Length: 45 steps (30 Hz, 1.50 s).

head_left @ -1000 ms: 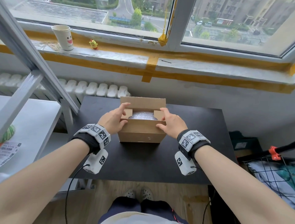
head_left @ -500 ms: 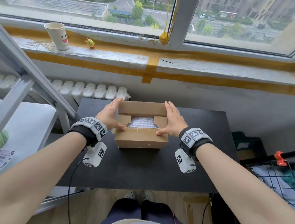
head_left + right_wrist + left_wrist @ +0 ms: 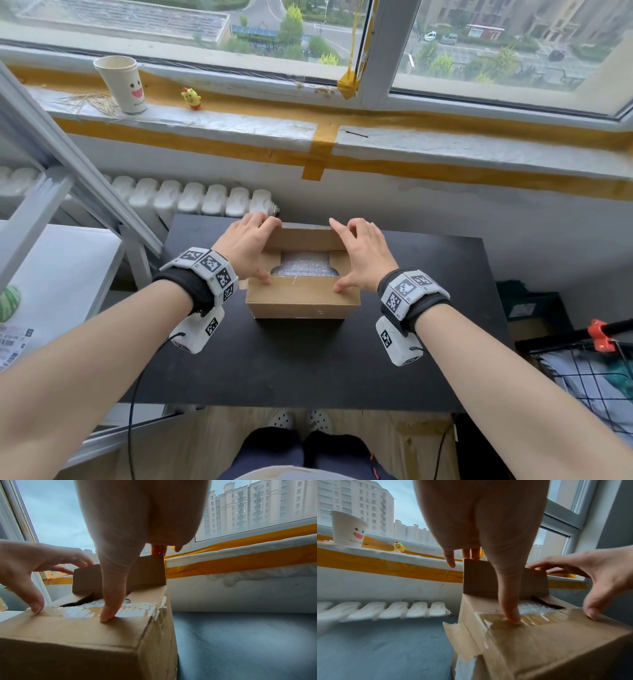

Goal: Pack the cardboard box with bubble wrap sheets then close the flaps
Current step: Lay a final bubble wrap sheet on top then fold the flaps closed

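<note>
A small cardboard box [image 3: 303,303] sits on the black table [image 3: 308,370], and bubble wrap [image 3: 303,269] shows through its open top. My left hand [image 3: 253,250] spans the box's left end. Its thumb [image 3: 511,615] presses the taped near flap, and its fingers reach the top edge of the raised far flap [image 3: 488,577]. My right hand [image 3: 359,255] mirrors it at the right end, with its thumb [image 3: 108,612] on the near flap and its fingers on the far flap's edge. Both side flaps lie folded in.
A paper cup [image 3: 121,84] and a yellow toy [image 3: 191,97] stand on the windowsill behind. A white radiator [image 3: 191,197] runs along the wall. A white metal frame [image 3: 61,164] stands at the left, and a wire basket [image 3: 589,370] at the right.
Both hands slid from the box's sides forward to the far flap's top edge. The thumbs stay on the near flap, which now lies flat.
</note>
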Each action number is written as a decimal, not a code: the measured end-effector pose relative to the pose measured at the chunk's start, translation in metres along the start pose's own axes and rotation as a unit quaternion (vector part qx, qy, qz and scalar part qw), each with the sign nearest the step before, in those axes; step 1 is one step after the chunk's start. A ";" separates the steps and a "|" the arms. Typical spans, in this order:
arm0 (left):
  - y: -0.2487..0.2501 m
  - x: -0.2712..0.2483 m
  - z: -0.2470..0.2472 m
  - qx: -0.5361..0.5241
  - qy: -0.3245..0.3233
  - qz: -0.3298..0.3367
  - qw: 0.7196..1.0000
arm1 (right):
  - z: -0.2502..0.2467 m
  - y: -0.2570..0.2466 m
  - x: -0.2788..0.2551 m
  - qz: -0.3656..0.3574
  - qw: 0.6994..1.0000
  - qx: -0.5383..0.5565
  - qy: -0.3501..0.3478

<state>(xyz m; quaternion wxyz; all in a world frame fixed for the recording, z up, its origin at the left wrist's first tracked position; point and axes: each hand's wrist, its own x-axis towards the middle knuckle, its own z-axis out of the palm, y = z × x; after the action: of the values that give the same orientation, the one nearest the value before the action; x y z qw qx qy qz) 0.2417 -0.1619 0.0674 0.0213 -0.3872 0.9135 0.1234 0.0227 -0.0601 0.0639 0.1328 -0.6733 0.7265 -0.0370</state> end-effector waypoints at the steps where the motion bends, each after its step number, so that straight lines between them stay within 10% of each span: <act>1: 0.002 -0.003 0.001 0.017 0.013 0.013 1.000 | 0.000 -0.002 -0.003 -0.007 1.000 -0.008 0.008; 10: 0.015 -0.034 0.035 -0.001 0.000 0.074 0.997 | 0.023 -0.016 -0.027 -0.093 0.996 -0.016 0.005; 45: 0.032 -0.048 0.076 -0.009 -0.024 -0.092 0.995 | 0.070 -0.011 -0.048 -0.003 1.000 0.002 -0.014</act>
<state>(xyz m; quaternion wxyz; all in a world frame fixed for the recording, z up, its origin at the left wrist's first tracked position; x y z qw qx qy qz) 0.2482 -0.0880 0.0072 0.0507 -0.4667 0.8721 0.1380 0.0530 -0.0052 0.0056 0.1440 -0.6760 0.7221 -0.0291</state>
